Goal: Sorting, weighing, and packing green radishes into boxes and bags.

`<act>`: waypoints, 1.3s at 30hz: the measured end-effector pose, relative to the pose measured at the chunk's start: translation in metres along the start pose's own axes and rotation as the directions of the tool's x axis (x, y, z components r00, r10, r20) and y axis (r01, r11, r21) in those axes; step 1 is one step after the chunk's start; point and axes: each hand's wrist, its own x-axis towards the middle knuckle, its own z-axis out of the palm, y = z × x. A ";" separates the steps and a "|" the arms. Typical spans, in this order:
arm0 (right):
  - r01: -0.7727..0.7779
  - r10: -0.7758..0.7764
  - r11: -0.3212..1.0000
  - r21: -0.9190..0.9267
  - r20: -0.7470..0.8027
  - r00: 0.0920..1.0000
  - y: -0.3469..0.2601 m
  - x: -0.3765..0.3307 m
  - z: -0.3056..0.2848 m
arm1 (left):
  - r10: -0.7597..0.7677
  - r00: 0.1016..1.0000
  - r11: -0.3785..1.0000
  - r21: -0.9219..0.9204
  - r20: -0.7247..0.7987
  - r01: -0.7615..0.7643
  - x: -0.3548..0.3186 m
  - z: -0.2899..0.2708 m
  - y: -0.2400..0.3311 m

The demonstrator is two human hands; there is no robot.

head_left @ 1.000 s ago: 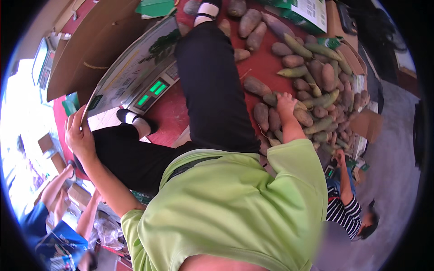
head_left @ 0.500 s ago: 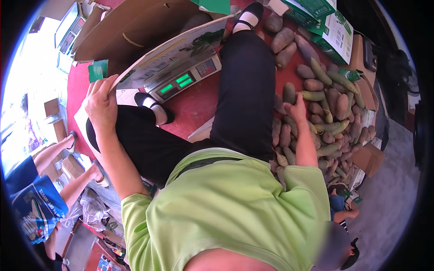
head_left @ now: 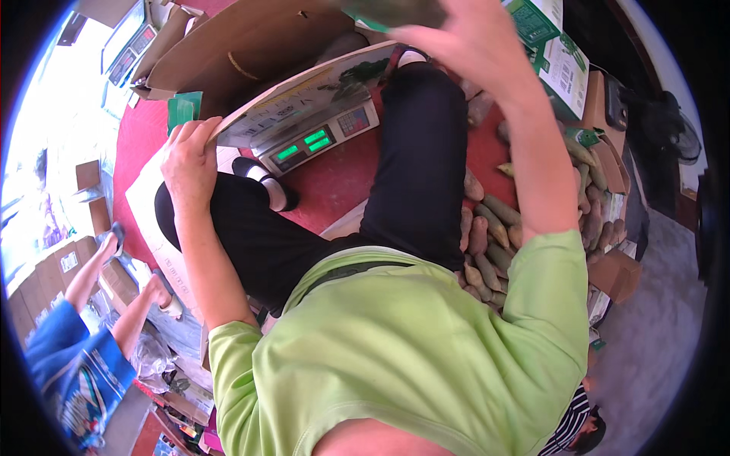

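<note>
Fingers of left hand (head_left: 188, 163) pinch flat cardboard box (head_left: 304, 102) edge; right hand (head_left: 464, 38) clasps blurred greenish tuber (head_left: 395, 11).

A weighing scale (head_left: 315, 140) stands on the floor mat (head_left: 334, 182) between the person's legs, with a cardboard box (head_left: 304, 95) resting on top of it. The left hand (head_left: 186, 159) grips the box's left edge. Sweet potatoes (head_left: 494, 228) lie heaped along the mat's right side, printed cartons (head_left: 559, 53) behind them.
</note>
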 end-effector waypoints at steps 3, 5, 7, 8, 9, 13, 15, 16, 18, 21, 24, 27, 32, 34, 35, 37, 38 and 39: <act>0.065 -0.058 0.998 -0.024 0.212 0.976 -0.028 0.035 0.031 | 0.037 0.999 0.999 -0.030 -0.023 -0.038 0.000 0.001 -0.004; 0.111 -0.083 0.990 -0.088 0.280 0.956 -0.044 0.049 0.071 | 0.041 0.999 0.998 -0.045 -0.023 -0.042 -0.001 0.001 -0.004; 0.116 -0.052 0.984 -0.136 0.403 0.914 -0.058 0.054 0.109 | 0.041 0.999 0.998 -0.054 -0.029 -0.042 0.001 0.001 -0.002; 0.130 -0.037 0.976 -0.176 0.451 0.892 -0.065 0.056 0.124 | 0.046 0.999 0.998 -0.048 -0.027 -0.047 0.000 0.003 -0.005; 0.125 -0.031 0.976 -0.179 0.454 0.891 -0.068 0.060 0.134 | 0.049 0.999 0.997 -0.053 -0.023 -0.051 -0.001 0.003 -0.004; -0.021 0.026 1.000 -0.020 0.322 0.947 -0.055 0.054 0.137 | 0.028 0.999 0.999 -0.045 -0.017 -0.029 -0.001 0.005 -0.002; -0.012 -0.018 0.978 0.208 0.142 0.990 -0.040 0.040 0.098 | 0.002 1.000 0.999 -0.039 -0.020 -0.002 -0.002 0.004 -0.002; -0.010 -0.006 0.953 0.302 0.053 0.999 -0.031 0.023 0.075 | 0.044 0.998 0.999 -0.027 -0.045 -0.045 -0.002 0.007 -0.004; -0.014 0.028 0.941 0.339 -0.038 0.999 -0.002 -0.004 0.060 | 0.037 0.999 0.998 -0.048 -0.030 -0.038 0.001 0.007 -0.006; -0.338 0.329 0.890 0.304 0.082 0.941 0.036 -0.062 0.027 | 0.009 1.000 0.998 -0.056 -0.011 -0.010 0.002 0.008 -0.005; -0.575 0.565 0.766 0.288 0.125 0.816 0.079 -0.143 0.051 | -0.008 1.000 1.000 -0.017 -0.026 0.007 -0.005 -0.001 -0.009; -0.650 0.647 0.759 -0.026 0.144 0.749 0.112 -0.255 0.086 | 0.001 0.999 0.999 -0.044 -0.038 -0.003 0.000 0.009 -0.007; -0.751 0.819 0.540 -0.381 0.445 0.363 0.109 -0.385 0.131 | 0.009 0.999 0.999 -0.036 -0.052 -0.011 0.003 0.006 0.003; -0.767 0.848 0.443 -0.464 0.493 0.192 0.096 -0.395 0.138 | 0.005 0.999 1.000 -0.017 -0.054 -0.006 0.001 0.005 0.002; -0.764 0.839 0.457 -0.454 0.506 0.201 0.091 -0.399 0.142 | 0.014 0.998 1.000 -0.013 -0.054 -0.015 0.001 0.004 0.003; -0.718 0.861 0.413 -0.560 0.497 0.107 0.088 -0.411 0.147 | 0.019 0.998 1.000 -0.008 -0.054 -0.020 0.003 0.006 0.002; -0.716 0.857 0.421 -0.556 0.504 0.112 0.088 -0.416 0.149 | 0.030 0.998 0.999 -0.016 -0.056 -0.031 0.003 0.008 0.001; -0.693 0.852 0.426 -0.581 0.516 0.090 0.085 -0.416 0.152 | 0.039 0.998 0.999 -0.021 -0.058 -0.040 0.003 0.008 -0.001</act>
